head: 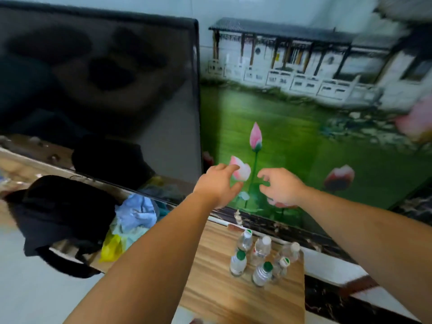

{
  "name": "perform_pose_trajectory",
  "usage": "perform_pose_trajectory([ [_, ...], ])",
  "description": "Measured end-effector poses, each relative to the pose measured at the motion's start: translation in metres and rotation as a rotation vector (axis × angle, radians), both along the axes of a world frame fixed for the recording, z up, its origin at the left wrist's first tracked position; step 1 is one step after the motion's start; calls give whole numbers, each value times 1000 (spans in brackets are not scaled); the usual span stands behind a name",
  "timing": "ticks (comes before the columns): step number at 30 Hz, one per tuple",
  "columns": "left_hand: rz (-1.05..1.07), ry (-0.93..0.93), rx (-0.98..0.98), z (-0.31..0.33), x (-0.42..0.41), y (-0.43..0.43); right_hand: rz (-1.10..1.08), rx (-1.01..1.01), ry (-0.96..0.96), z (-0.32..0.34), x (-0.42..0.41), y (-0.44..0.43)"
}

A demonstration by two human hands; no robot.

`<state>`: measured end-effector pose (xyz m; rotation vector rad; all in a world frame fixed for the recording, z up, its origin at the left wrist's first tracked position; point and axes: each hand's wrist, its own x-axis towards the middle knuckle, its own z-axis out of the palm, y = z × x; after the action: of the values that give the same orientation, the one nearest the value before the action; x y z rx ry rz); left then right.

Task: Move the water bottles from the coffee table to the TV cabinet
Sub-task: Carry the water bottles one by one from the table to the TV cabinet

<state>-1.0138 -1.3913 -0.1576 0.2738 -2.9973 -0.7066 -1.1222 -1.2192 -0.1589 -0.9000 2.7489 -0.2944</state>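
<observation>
Several small clear water bottles (261, 258) with green or white caps stand upright in a cluster on the wooden TV cabinet top (210, 277), near its right end. My left hand (218, 183) and my right hand (281, 187) hover side by side in the air well above the bottles, in front of the wall picture. Both hands hold nothing, with fingers loosely spread and slightly bent.
A large dark TV (98, 90) stands on the cabinet at the left. A black bag (60, 216), a blue cloth (136, 213) and a yellow bag (112, 247) lie on the cabinet beside it. A lotus pond mural (304, 136) covers the wall behind.
</observation>
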Motion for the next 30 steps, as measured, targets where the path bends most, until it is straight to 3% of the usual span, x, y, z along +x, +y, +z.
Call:
perform_pose_trajectory([
  [8, 306, 105, -19, 29, 91, 45, 254, -74, 28, 23, 44, 16],
  [15, 532, 198, -63, 56, 222, 135, 484, -156, 6, 40, 135, 41],
  [23, 958, 116, -148, 79, 435, 190, 880, -178, -13, 79, 333, 32],
  [30, 1243, 119, -117, 69, 645, 284, 976, -331, -177, 90, 547, 60],
])
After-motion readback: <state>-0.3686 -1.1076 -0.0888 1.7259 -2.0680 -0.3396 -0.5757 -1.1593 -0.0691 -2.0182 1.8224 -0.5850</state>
